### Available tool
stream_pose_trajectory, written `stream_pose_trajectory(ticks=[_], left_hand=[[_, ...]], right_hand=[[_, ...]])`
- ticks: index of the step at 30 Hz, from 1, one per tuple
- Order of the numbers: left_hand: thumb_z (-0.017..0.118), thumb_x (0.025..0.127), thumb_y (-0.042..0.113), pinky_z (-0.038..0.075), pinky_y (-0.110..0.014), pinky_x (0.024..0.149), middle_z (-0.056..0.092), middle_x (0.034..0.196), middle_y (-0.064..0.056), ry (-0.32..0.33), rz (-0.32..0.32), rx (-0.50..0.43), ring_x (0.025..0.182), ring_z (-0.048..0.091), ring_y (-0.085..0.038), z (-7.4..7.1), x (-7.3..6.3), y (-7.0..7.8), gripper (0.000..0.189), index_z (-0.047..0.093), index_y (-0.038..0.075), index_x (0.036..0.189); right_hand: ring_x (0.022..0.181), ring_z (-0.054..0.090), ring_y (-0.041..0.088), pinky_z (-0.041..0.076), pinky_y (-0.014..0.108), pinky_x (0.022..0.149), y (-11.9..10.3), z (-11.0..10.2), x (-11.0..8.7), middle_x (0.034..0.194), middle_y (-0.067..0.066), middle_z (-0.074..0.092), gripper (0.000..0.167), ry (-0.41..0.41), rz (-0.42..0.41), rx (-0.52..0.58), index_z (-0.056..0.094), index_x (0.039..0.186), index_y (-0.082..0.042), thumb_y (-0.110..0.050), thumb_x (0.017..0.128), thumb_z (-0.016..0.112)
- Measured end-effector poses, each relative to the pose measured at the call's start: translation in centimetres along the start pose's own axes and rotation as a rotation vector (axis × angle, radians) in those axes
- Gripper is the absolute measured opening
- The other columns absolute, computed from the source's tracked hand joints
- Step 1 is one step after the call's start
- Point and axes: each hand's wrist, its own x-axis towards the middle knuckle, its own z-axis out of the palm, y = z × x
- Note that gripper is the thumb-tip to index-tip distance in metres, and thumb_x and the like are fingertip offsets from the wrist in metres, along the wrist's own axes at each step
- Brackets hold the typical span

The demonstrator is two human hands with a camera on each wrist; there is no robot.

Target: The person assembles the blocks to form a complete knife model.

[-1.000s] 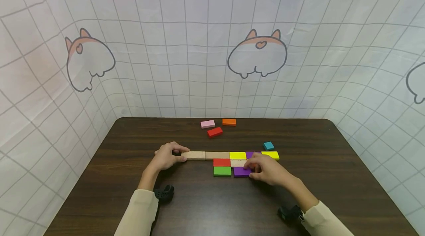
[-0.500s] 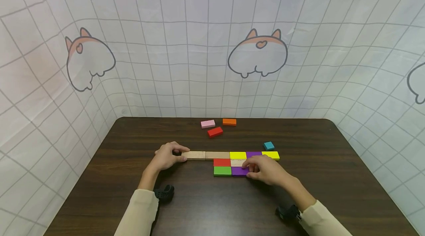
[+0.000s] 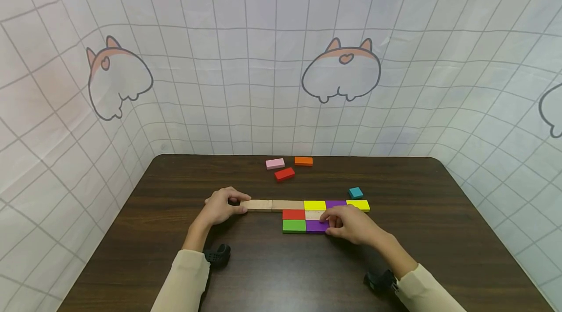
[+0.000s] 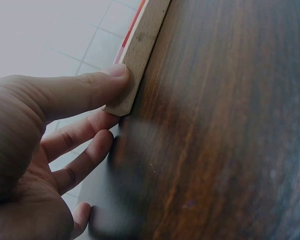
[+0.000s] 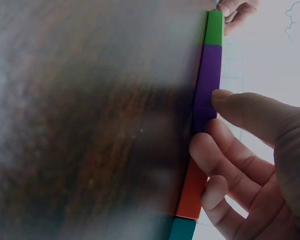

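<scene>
Flat coloured blocks lie in joined rows on the dark table. My left hand (image 3: 221,207) pinches the left end of a plain wooden block (image 4: 140,50) between thumb and finger. My right hand (image 3: 353,224) pinches a purple block (image 5: 209,75) at its right end. That block's left end meets a green block (image 3: 293,226) in the front row. Behind these two lie a red block (image 3: 293,215) and a light wooden block (image 3: 313,215), partly covered by my right fingers. An orange-red block (image 5: 191,192) shows beside those fingers in the right wrist view.
The back row continues with another wooden block (image 3: 287,205), a yellow block (image 3: 314,205), a second purple block and a yellow block (image 3: 358,205). A teal block (image 3: 355,193) lies behind it. Pink (image 3: 274,163), orange (image 3: 303,161) and red (image 3: 285,174) blocks lie loose farther back.
The purple block in my right hand has slid left against the green block, closing the small gap between them, and the hand has moved with it. My left hand has stayed in place.
</scene>
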Motion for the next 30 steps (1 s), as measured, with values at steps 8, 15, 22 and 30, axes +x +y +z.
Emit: stream_pose_trajectory(ticks=[8,15,22,30], left_hand=[[0.084,0.085,0.02,0.02,-0.062,0.096,0.067,0.097,0.001,0.001,-0.004,0.001,0.095,0.055,-0.022,-0.1,0.0,0.1,0.025,0.081,0.022,0.11],[0.084,0.085,0.021,0.022,-0.058,0.093,0.068,0.098,0.002,0.0,-0.013,0.018,0.095,0.055,-0.02,0.0,0.0,0.1,0.026,0.081,0.023,0.111],[0.084,0.085,0.021,0.022,-0.056,0.092,0.068,0.098,0.002,0.001,-0.01,0.011,0.095,0.054,-0.02,0.1,0.0,0.0,0.026,0.081,0.023,0.111],[0.084,0.085,0.022,0.022,-0.056,0.093,0.069,0.1,0.003,0.001,-0.018,0.011,0.097,0.056,-0.02,0.1,0.0,-0.1,0.025,0.081,0.023,0.11]], right_hand=[[0.072,0.056,0.008,0.048,0.024,0.069,-0.4,-1.5,0.6,0.081,-0.01,0.062,0.024,-0.111,0.002,0.03,0.074,0.115,-0.013,-0.019,0.091,0.078],[0.076,0.061,0.01,0.053,0.025,0.071,-0.7,-4.5,2.1,0.084,-0.006,0.068,0.024,-0.208,-0.068,0.083,0.073,0.115,-0.007,-0.017,0.093,0.075],[0.076,0.061,0.019,0.053,0.031,0.072,0.9,-6.9,6.0,0.087,-0.001,0.069,0.029,-0.154,-0.025,0.137,0.071,0.121,-0.004,-0.017,0.095,0.074],[0.092,0.063,0.021,0.053,0.035,0.079,3.0,-5.6,10.5,0.107,0.007,0.07,0.034,0.129,0.08,0.171,0.068,0.126,-0.007,-0.02,0.095,0.074]])
